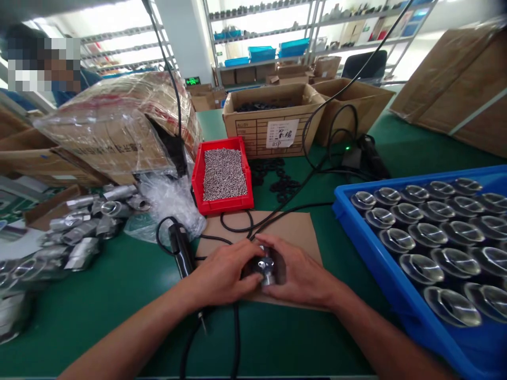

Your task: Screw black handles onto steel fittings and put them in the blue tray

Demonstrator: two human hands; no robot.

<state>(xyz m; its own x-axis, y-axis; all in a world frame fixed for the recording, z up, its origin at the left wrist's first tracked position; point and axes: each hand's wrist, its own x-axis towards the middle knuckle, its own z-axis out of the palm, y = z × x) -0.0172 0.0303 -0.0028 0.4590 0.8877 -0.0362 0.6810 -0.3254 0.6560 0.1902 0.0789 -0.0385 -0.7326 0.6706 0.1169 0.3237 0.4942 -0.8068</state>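
Between my two hands stands a shiny metal fitting (267, 266), a cylindrical part with small holes in its side. My left hand (219, 272) closes on it from the left with thumb and fingers. From the right, my right hand (299, 272) grips the same fitting with its fingers curled. Parts of the fitting are hidden by the fingers. Under the hands lies a flat cardboard sheet (301, 227). A black electric screwdriver (180, 245) rests just left of my left hand, its bit showing below my forearm.
A red bin (232, 205) of small metal pieces stands ahead. Wrapped metal parts (83, 227) lie left. A blue tray (356, 264) with rows of metal cups is right. Cardboard boxes (253, 132) line the back; black cables (236, 343) cross the table. Another person (71, 92) is far left.
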